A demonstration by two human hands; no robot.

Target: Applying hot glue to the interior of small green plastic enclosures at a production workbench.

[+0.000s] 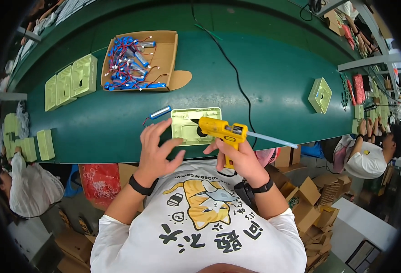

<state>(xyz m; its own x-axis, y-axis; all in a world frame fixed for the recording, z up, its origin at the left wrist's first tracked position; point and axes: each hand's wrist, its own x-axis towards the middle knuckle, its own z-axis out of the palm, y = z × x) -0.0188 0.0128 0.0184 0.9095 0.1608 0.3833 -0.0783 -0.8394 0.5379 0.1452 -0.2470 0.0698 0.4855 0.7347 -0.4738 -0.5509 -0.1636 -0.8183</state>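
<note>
In my right hand (242,159) is a yellow hot glue gun (223,130), its fingers wrapped round the handle. A pale glue stick (273,139) juts from the gun's back end. The dark nozzle points left, over the inside of a light green plastic housing (196,112) that lies open side up at the bench's near edge. My left hand (157,143) is open, fingers spread, by the housing's left side; whether a fingertip touches it I cannot tell. Just beyond that hand lies a blue cylindrical battery (160,112) with thin red and black wires.
A cardboard box (172,59) of wired blue batteries stands at the back left of the green bench (282,86). More green housings (83,75) line the left; another housing (320,95) sits right. A black cable (231,63) crosses the bench. Co-workers (369,154) sit at both sides.
</note>
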